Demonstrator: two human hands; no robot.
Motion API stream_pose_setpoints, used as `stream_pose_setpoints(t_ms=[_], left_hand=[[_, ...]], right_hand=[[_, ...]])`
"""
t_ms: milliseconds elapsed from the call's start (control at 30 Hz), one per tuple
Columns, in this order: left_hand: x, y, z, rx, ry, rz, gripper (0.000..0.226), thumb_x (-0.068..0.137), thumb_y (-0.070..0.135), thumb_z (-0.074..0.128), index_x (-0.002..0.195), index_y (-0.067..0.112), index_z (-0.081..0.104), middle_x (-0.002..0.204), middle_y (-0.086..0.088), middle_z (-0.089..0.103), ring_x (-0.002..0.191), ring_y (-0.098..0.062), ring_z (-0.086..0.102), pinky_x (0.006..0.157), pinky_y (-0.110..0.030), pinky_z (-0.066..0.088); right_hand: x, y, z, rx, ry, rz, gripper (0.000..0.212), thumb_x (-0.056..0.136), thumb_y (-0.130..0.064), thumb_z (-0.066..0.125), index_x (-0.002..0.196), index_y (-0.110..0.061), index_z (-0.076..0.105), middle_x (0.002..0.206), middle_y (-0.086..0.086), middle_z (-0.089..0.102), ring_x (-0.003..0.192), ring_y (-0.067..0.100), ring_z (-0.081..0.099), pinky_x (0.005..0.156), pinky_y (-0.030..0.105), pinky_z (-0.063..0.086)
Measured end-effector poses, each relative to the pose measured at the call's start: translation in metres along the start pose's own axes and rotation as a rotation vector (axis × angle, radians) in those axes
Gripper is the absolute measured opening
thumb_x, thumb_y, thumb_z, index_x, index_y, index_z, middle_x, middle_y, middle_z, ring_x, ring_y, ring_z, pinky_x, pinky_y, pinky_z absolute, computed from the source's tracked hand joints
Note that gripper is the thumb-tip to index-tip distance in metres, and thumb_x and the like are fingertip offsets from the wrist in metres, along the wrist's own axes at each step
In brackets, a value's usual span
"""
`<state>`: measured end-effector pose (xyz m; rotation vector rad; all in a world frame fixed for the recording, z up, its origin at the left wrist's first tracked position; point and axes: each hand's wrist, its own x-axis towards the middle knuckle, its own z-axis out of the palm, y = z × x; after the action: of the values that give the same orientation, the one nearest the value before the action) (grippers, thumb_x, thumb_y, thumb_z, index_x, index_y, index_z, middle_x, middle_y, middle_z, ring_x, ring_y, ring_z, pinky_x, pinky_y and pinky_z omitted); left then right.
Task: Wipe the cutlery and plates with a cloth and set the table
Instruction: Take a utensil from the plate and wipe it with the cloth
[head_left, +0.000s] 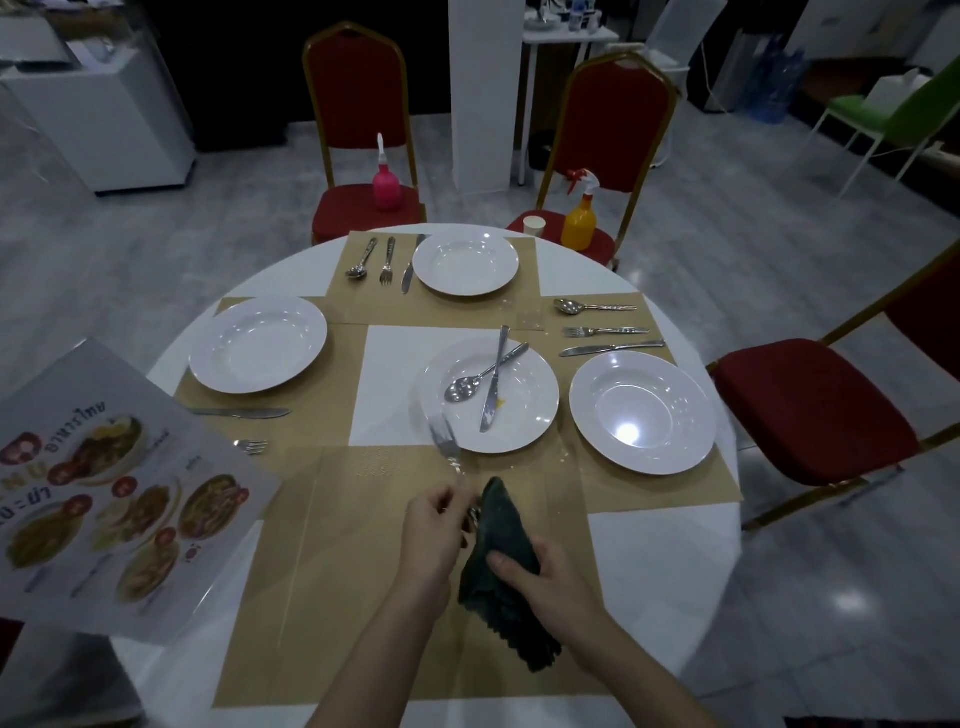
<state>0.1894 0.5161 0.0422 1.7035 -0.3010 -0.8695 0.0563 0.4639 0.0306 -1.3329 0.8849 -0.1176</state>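
Fork (445, 441) low in the centre of the frame, tines up and blurred, handle pinched in the grip of the left hand (434, 530) just above the near placemat (363, 571). Dark cloth (501, 525) bunched right beside it, touching the handle's lower end, clutched in the curled fingers of the right hand (545, 571). Just above the fork, a white plate (524, 415) at mid-frame carrying a spoon (467, 382) and a knife (492, 387) crossed over each other — a small yellow smear by the blade. Three more white plates on the round white worktop (571, 265): left (258, 344), top (465, 263), right (642, 412), each with cutlery laid beside it on tan mats. Printed menu sheet (104, 493) at the lower left edge. Red chairs beyond the far rim — pink bottle (386, 184) on one seat, orange spray bottle (579, 221) and paper cup (534, 226) on the other.
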Motion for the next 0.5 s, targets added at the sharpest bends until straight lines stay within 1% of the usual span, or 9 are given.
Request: stream_pose_setpoints(t_ms=[67,100,133,200,233,300,367,400,500], left_hand=[[0.012,0.001,-0.012,-0.123,0.157,-0.043,0.028,0.098,0.021,0.052,0.075,0.007,0.061,0.067,-0.004,0.061,0.056,-0.014,0.051,0.049,-0.025,0.042],[0.016,0.0,-0.019,-0.143,0.195,-0.052,0.029,0.099,0.022,0.05,0.075,0.008,0.059,0.063,-0.004,0.059,0.053,-0.014,0.05,0.044,-0.023,0.039],[0.017,0.001,-0.024,-0.124,0.184,-0.047,0.031,0.1,0.024,0.048,0.075,0.008,0.057,0.058,-0.003,0.055,0.049,-0.014,0.047,0.04,-0.021,0.036],[0.006,-0.001,-0.025,-0.021,0.052,-0.012,0.033,0.101,0.024,0.047,0.074,0.008,0.055,0.051,-0.002,0.047,0.043,-0.013,0.041,0.039,-0.02,0.031],[-0.002,-0.005,-0.021,0.036,-0.026,0.004,0.033,0.101,0.024,0.047,0.073,0.008,0.055,0.05,-0.001,0.046,0.043,-0.013,0.04,0.039,-0.021,0.032],[-0.016,-0.013,-0.009,0.128,-0.131,0.014,0.034,0.101,0.023,0.045,0.071,0.01,0.054,0.049,0.0,0.047,0.042,-0.012,0.04,0.041,-0.023,0.033],[-0.023,-0.02,0.001,0.213,-0.158,0.035,0.034,0.101,0.021,0.043,0.069,0.014,0.053,0.047,0.003,0.048,0.04,-0.011,0.041,0.043,-0.027,0.033],[-0.024,-0.021,0.005,0.239,-0.158,0.049,0.034,0.1,0.02,0.043,0.068,0.014,0.051,0.046,0.003,0.048,0.038,-0.011,0.04,0.044,-0.028,0.034],[-0.028,-0.017,0.01,0.243,-0.171,0.055,0.035,0.1,0.02,0.044,0.066,0.014,0.047,0.047,-0.001,0.046,0.036,-0.011,0.037,0.041,-0.026,0.032]], right_hand=[[-0.003,0.008,-0.005,0.0,-0.045,0.03,0.015,0.091,-0.025,0.066,0.104,-0.018,0.067,0.092,-0.003,0.076,0.089,0.012,0.072,0.077,0.026,0.057],[-0.005,0.011,-0.008,0.03,-0.03,0.053,0.019,0.09,-0.027,0.067,0.105,-0.015,0.068,0.093,-0.001,0.076,0.089,0.015,0.072,0.077,0.028,0.057],[-0.004,0.014,-0.01,0.071,0.01,0.071,0.025,0.088,-0.03,0.068,0.105,-0.011,0.068,0.093,0.004,0.076,0.088,0.019,0.072,0.078,0.032,0.058],[0.003,0.013,-0.014,0.157,0.12,0.082,0.039,0.083,-0.04,0.067,0.105,-0.007,0.068,0.094,0.01,0.075,0.089,0.025,0.072,0.084,0.039,0.059],[0.008,0.01,-0.014,0.198,0.157,0.082,0.043,0.082,-0.043,0.066,0.105,-0.008,0.068,0.096,0.01,0.075,0.091,0.025,0.072,0.086,0.041,0.058],[0.018,0.0,-0.01,0.277,0.17,0.076,0.041,0.085,-0.043,0.064,0.107,-0.008,0.069,0.098,0.009,0.076,0.094,0.022,0.072,0.088,0.037,0.057],[0.027,-0.008,-0.001,0.34,0.143,0.069,0.035,0.091,-0.037,0.063,0.108,-0.008,0.07,0.099,0.009,0.076,0.096,0.021,0.072,0.088,0.034,0.056],[0.033,-0.01,0.002,0.337,0.152,0.081,0.033,0.092,-0.036,0.063,0.109,-0.008,0.07,0.1,0.01,0.075,0.097,0.021,0.072,0.089,0.035,0.056],[0.051,-0.015,0.005,0.406,0.281,0.16,0.029,0.09,-0.03,0.067,0.106,-0.006,0.069,0.097,0.015,0.074,0.092,0.028,0.071,0.09,0.042,0.056]])
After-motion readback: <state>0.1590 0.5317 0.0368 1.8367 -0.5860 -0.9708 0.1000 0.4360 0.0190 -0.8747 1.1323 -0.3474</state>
